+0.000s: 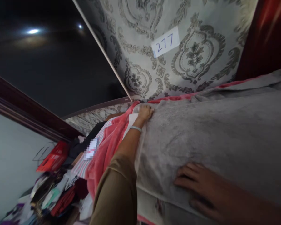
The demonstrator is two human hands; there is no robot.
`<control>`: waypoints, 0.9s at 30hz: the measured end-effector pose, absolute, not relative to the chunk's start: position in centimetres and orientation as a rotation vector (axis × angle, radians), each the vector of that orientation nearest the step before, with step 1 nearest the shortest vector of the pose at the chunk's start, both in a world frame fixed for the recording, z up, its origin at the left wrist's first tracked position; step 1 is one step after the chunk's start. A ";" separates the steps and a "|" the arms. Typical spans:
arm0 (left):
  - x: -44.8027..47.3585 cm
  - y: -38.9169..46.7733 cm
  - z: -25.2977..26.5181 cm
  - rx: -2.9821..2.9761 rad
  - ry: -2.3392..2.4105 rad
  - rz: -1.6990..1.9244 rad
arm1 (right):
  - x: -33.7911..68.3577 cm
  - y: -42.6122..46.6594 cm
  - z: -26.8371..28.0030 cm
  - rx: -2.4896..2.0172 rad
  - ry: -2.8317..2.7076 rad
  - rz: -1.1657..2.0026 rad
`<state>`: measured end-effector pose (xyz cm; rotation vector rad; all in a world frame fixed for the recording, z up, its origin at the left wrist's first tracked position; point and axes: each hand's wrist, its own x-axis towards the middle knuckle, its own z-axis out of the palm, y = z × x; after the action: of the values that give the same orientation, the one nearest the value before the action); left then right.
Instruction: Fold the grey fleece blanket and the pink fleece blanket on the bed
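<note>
A grey plush blanket (pixel 215 125) lies spread over a pink-red one (pixel 112 137), which shows along its left side and far edge. My left hand (pixel 145 113), with a bracelet at the wrist, reaches to the far left corner of the grey blanket. Its fingers are curled closed on the fabric there, though the fingertips are partly hidden. Nearer to me, my right hand (pixel 198 184) is palm down with fingers apart, over or on the grey surface. It holds nothing and is slightly blurred.
Patterned wallpaper (pixel 159 72) with a paper marked 277 (pixel 165 42) rises behind the blankets. A large dark glossy panel (pixel 53 68) stands at the upper left. Below it lie a heap of clothes (pixel 58 197) and a red bag (pixel 55 156).
</note>
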<state>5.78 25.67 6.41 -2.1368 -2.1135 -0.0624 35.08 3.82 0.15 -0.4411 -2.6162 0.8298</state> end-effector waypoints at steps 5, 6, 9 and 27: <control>5.9 14.9 6.6 -2.469 -1.766 -0.094 | 35.4 3.9 -0.3 -0.423 -2.657 0.735; 5.8 12.1 6.2 -2.514 -1.734 -0.075 | 35.4 4.0 -0.7 -0.415 -2.648 0.680; 4.9 4.9 4.8 -2.536 -1.783 0.014 | 35.2 4.4 -2.0 -0.385 -2.663 0.524; -3.2 -3.2 2.7 -2.010 -2.320 -0.357 | 43.4 3.8 -7.7 -0.739 -2.493 0.201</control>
<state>-3.20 -3.22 2.65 -2.0096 -2.3196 -0.3574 43.44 3.82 -7.74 -0.7392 -2.4932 0.2009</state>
